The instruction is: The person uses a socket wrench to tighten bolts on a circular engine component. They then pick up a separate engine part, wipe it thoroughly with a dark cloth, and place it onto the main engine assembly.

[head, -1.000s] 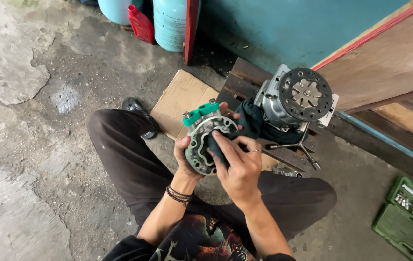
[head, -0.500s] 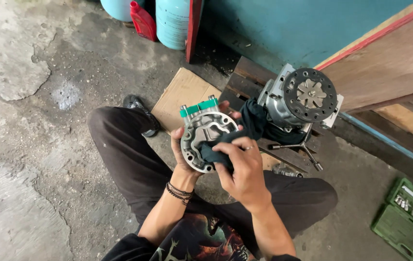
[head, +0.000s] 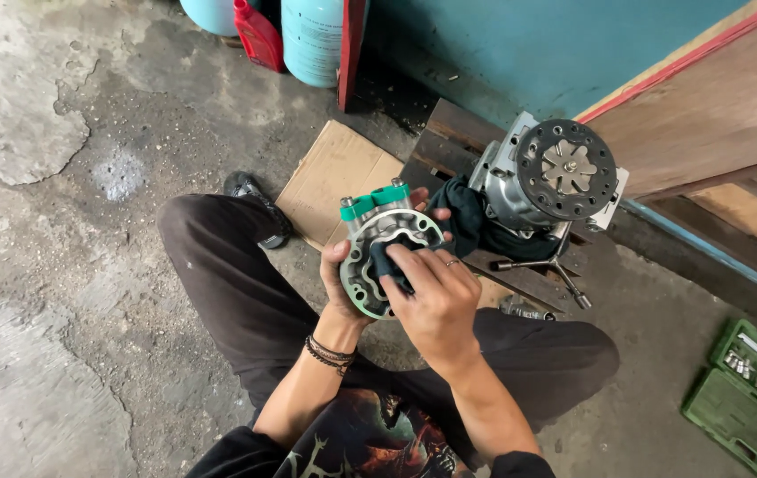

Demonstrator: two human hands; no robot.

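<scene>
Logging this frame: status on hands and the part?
Left hand grips round metal housing from beneath. Right hand presses dark cloth into its face. Compressor body beside, cross wrench below it; nothing blocking.

Cracked concrete floor [head: 60, 265]: cardboard sheet [head: 334, 177], green socket case [head: 750, 398], gas cylinders [head: 312, 40].

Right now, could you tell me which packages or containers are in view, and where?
Red bottle: top edge, flat-sided plastic.
Pale blue cylinder: beside it, upright.
Cardboard sheet: flattened, brown, on the floor beyond the hands.
Green socket case: lower right, open.
</scene>
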